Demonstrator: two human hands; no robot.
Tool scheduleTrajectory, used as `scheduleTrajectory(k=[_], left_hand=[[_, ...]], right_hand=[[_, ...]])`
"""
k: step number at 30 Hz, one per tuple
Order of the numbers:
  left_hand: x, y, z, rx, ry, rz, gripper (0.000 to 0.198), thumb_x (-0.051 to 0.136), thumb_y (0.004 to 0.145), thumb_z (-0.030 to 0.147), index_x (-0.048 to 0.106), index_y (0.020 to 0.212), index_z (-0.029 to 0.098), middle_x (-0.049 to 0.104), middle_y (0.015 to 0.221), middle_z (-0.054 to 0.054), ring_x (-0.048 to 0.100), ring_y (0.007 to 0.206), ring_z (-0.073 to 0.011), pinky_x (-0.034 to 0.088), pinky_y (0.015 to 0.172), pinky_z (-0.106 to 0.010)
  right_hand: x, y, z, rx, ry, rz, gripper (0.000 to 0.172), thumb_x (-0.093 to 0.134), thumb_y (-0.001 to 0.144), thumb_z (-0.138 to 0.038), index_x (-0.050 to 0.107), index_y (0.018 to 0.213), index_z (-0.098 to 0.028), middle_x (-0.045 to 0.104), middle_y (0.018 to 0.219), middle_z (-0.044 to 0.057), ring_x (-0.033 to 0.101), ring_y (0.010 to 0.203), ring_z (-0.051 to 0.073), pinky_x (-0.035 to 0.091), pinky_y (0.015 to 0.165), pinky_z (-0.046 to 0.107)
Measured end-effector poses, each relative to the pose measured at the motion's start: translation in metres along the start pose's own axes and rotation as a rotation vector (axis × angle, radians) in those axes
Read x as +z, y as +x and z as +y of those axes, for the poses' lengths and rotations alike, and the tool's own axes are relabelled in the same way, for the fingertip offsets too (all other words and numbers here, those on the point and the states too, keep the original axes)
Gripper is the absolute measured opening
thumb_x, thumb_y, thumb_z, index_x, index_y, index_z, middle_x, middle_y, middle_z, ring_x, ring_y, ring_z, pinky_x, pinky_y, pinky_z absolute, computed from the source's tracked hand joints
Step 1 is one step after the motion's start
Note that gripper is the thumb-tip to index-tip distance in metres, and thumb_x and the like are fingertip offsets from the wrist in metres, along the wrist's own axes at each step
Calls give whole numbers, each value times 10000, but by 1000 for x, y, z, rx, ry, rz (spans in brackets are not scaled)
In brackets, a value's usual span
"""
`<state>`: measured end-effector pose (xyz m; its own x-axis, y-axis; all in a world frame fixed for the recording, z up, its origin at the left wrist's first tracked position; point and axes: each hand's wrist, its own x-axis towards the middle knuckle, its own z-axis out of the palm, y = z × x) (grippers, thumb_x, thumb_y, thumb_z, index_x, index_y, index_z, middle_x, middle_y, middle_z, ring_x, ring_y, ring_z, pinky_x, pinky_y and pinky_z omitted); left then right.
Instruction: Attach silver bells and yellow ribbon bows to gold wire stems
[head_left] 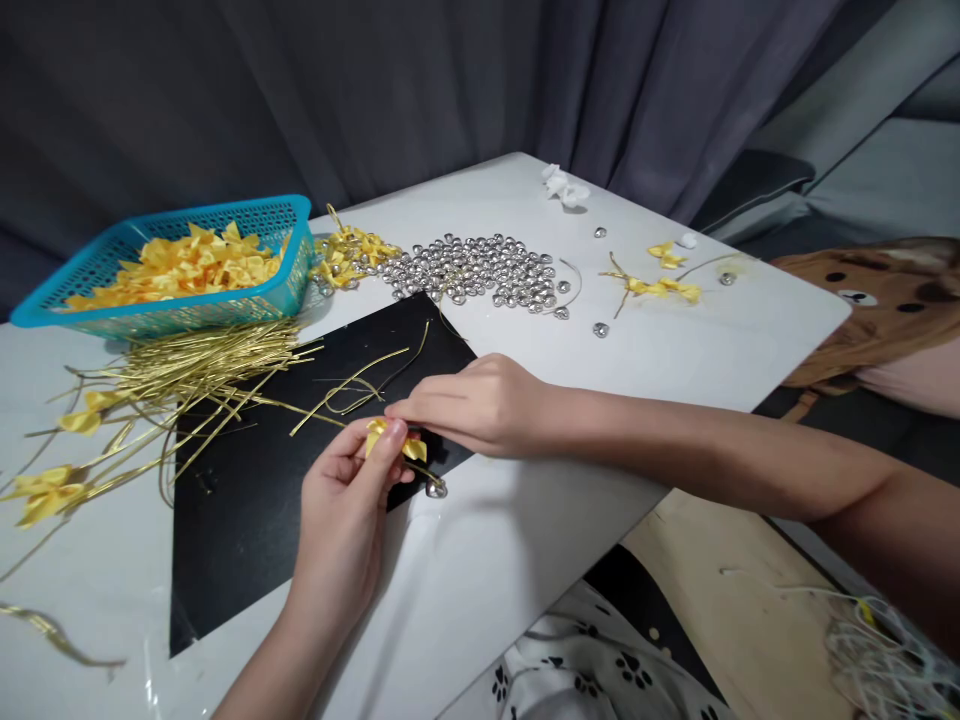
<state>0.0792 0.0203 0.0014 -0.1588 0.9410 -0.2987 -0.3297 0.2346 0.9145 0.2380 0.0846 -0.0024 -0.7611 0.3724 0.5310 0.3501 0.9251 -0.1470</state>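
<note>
My left hand (341, 520) pinches the little yellow bow (393, 440) tight over the black mat (247, 520) at about 7 o'clock on the desk (525, 520), and my right hand (480, 405) pinches its gold wire (352, 385), so I should twist slowly and keep both hands close.

A teal perforated plastic basket (289, 250) heaped with yellow ribbon bows (180, 265) is seen at the far left of the white table (525, 560), with a bundle of gold twist wires (202, 370) spread just in front of it and partly over a black rectangular mat (247, 530). A pile of small silver heart-shaped beads (480, 270) is spread behind the mat. A brown bear plush cushion (877, 310) is seen beyond the right edge, against a dark grey curtain (375, 90).
</note>
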Motion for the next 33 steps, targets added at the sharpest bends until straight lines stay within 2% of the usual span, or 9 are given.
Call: scheduleTrajectory(k=[6,8,13,16,20,23,26,29,33], left_hand=[[1,-1,0,16,11,43,283,865,532,325,705,680,143,630,617,30,514,520,-42,460,489,-104],[0,-1,0,24,17,44,270,866,533,313,697,661,145,616,595,40,507,511,-39,456,486,-99],[-3,0,-1,37,19,23,269,862,545,323,680,644,153,611,568,41,497,487,-39,447,467,-107],[-5,0,-1,64,43,2,245,845,582,318,668,639,160,591,547,46,485,481,-42,443,467,-113],[-6,1,-2,128,77,0,228,838,595,309,672,670,170,600,576,49,486,503,-45,441,485,-110],[-6,0,-3,154,60,7,203,821,618,293,673,685,171,616,599,46,498,512,-44,442,505,-110],[-6,-1,-2,164,8,-11,163,803,634,243,659,651,168,614,593,45,511,518,-43,441,515,-105],[-9,-2,3,91,-73,-71,137,789,621,244,685,661,164,629,610,21,559,568,-68,469,544,-115],[-18,4,11,-48,-24,-211,191,792,603,282,718,724,153,668,652,-25,563,550,-88,487,530,-143]], right_hand=[[4,1,0,48,192,-12,237,403,949,-200,614,1002,-107,685,933,67,632,835,117,447,611,212],[5,2,0,45,207,-12,251,385,956,-200,613,994,-104,680,924,74,632,842,128,452,611,220],[3,3,3,10,307,-72,263,370,963,-189,604,1015,-81,665,964,97,612,883,124,476,739,236],[1,2,2,0,242,-113,285,351,965,-198,619,996,-105,645,947,85,593,831,115,446,649,211],[3,1,-6,76,26,-109,280,352,926,-160,619,1009,-132,619,881,49,515,645,95,289,475,214],[7,1,-13,74,-127,-66,309,343,882,-110,631,990,-134,587,781,27,432,555,87,210,450,238],[12,3,-15,29,-218,30,337,319,871,-94,648,922,-140,554,708,11,400,525,83,200,447,242],[14,3,-10,-14,-250,72,335,307,897,-128,639,936,-143,551,719,10,391,514,84,216,445,247],[10,0,-1,-66,-175,-25,292,327,907,-147,583,1046,-131,579,840,30,433,569,88,260,458,242]])
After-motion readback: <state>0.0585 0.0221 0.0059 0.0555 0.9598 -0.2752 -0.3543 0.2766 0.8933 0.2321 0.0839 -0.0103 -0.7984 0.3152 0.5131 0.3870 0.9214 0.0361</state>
